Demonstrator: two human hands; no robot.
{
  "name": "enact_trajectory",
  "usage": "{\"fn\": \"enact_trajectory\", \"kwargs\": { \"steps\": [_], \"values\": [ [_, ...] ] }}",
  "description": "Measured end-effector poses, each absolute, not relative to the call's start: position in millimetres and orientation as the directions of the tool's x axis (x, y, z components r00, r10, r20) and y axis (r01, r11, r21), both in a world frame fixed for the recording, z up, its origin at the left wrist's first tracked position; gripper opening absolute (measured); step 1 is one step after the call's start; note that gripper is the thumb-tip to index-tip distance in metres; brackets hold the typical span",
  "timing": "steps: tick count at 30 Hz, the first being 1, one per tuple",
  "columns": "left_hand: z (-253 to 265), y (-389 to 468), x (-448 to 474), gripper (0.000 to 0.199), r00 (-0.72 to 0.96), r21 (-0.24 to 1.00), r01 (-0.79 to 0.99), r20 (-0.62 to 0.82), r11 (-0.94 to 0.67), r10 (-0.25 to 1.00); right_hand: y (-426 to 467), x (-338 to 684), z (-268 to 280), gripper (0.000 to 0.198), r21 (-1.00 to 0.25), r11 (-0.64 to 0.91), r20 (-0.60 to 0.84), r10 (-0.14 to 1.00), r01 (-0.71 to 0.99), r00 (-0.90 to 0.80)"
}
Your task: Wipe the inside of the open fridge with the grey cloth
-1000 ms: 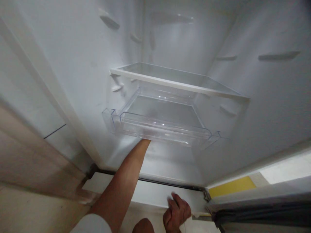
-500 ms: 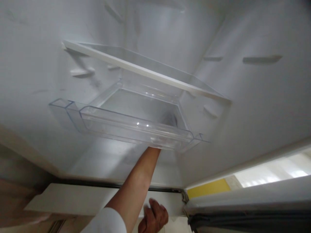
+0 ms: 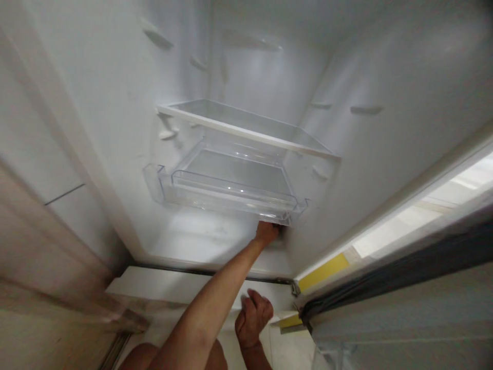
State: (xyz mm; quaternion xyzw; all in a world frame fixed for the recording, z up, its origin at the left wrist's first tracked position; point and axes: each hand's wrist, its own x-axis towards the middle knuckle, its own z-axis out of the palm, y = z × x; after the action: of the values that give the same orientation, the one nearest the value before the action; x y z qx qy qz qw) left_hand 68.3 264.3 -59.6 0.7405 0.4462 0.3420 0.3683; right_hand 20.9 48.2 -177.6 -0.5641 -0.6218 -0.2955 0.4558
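My left hand (image 3: pixel 267 233) reaches deep into a white refrigerator compartment, low at the right beneath a clear plastic drawer (image 3: pixel 231 195). It looks closed around something dark that I cannot make out, and the drawer's edge partly covers its fingers. The drawer hangs above the compartment floor (image 3: pixel 200 236), under a glass shelf (image 3: pixel 246 132) with a white front edge. Nearer to me, my right hand (image 3: pixel 254 314) is held in front of the compartment's lower lip, its fingers curled with nothing visible in them.
White side walls with small shelf ledges (image 3: pixel 365 110) enclose the space. A white panel (image 3: pixel 165 285) juts out below the opening. At the right is an open door with a dark gasket (image 3: pixel 385 267), near a yellow strip (image 3: pixel 323 272). My knees show at the bottom.
My view has drawn back and shifted, so more of the surroundings shows. My left hand, earlier behind the drawer, has come to its lower right edge. My right hand stays curled.
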Motion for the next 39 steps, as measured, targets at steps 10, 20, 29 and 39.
{"fn": "enact_trajectory", "kwargs": {
  "steps": [10, 20, 29, 39],
  "values": [
    [-33, 148, -12, 0.067, 0.597, 0.702, 0.448, 0.226, -0.554, 0.770, 47, 25, -171, 0.017, -0.082, 0.181, 0.895, 0.445, 0.980, -0.008],
    [-24, 131, -77, 0.074, 0.484, 0.590, 0.639, 0.191, -0.493, 0.854, 45, 29, -168, 0.023, -0.065, 0.185, 0.876, 0.481, 0.981, -0.033],
    [-16, 168, -188, 0.067, 0.055, 0.508, 0.850, 0.178, -0.140, 0.982, 49, 33, -175, 0.023, -0.025, 0.174, 0.888, 0.455, 0.984, -0.058],
    [-27, 177, -210, 0.069, -0.141, 0.481, 0.877, 0.229, 0.014, 0.963, 51, 34, -174, 0.023, 0.010, 0.186, 0.911, 0.404, 0.982, -0.086]
  ]
}}
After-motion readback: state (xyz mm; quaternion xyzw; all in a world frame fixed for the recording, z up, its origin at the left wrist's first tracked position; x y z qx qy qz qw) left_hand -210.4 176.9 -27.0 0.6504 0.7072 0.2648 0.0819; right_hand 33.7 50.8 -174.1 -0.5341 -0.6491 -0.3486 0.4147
